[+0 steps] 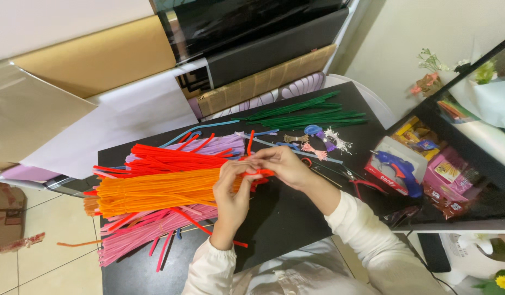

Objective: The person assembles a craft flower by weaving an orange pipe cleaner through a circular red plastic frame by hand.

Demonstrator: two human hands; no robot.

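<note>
Both hands, left hand [230,188] and right hand [282,164], pinch closed on a thin red fuzzy pipe cleaner [259,172] just right of the orange pipe-cleaner bundle [154,192] on the black counter [279,218]; light and bendy, probably best held near its ends.

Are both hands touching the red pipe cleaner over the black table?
Touching. The head view shows the left hand and right hand both pinching the bent red pipe cleaner between their fingertips, no gap visible.

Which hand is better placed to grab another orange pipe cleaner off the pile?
Left, probably. The left hand sits against the end of the orange pipe cleaner bundle, while the right hand is farther away, pinching the bent red pipe cleaner over the black table.
</note>
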